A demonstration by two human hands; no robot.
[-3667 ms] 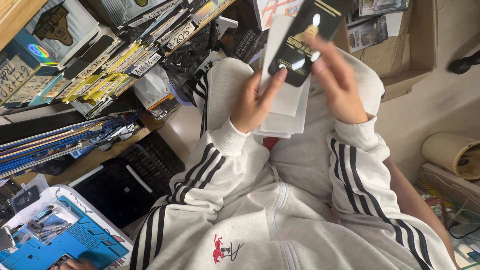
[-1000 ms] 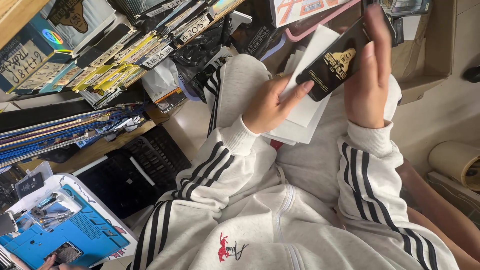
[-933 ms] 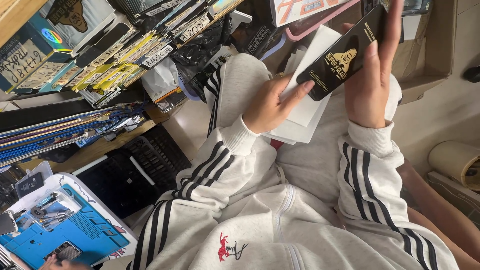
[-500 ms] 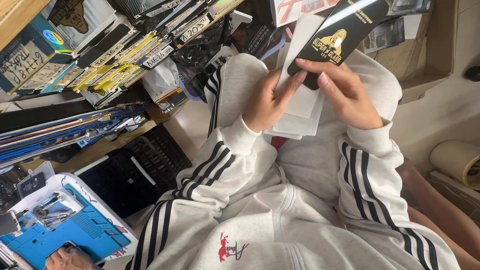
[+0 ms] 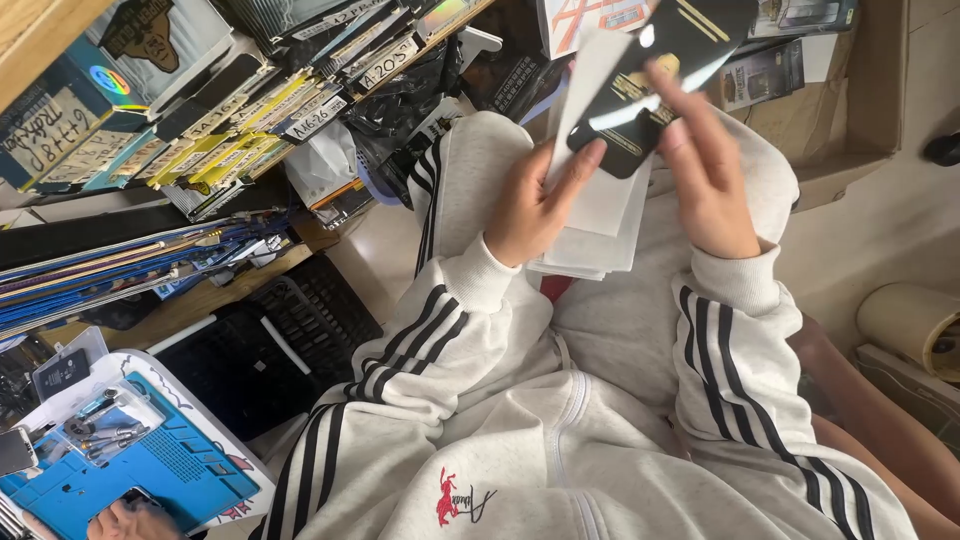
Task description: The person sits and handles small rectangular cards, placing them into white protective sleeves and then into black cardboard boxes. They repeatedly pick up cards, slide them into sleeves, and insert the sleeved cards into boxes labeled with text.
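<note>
My right hand (image 5: 708, 170) grips a flat black packet (image 5: 660, 80) with gold print, held up over my lap. My left hand (image 5: 535, 200) pinches a white sheet (image 5: 585, 90) that lies against the packet's left side, thumb pressed near the packet's lower corner. Under both hands a stack of white envelopes (image 5: 600, 225) rests on my knees. I wear a light grey tracksuit with black stripes.
Shelves at the left hold rows of flat boxed packets (image 5: 250, 105). A blue work mat (image 5: 140, 470) with small tools lies at the lower left, another person's hand (image 5: 125, 520) on its edge. A cardboard box (image 5: 850, 90) stands at the upper right, a tape roll (image 5: 915, 325) at the right.
The black packet has tilted back and forth in my right hand and now stands higher. My left hand has taken hold of the white sheet beside it.
</note>
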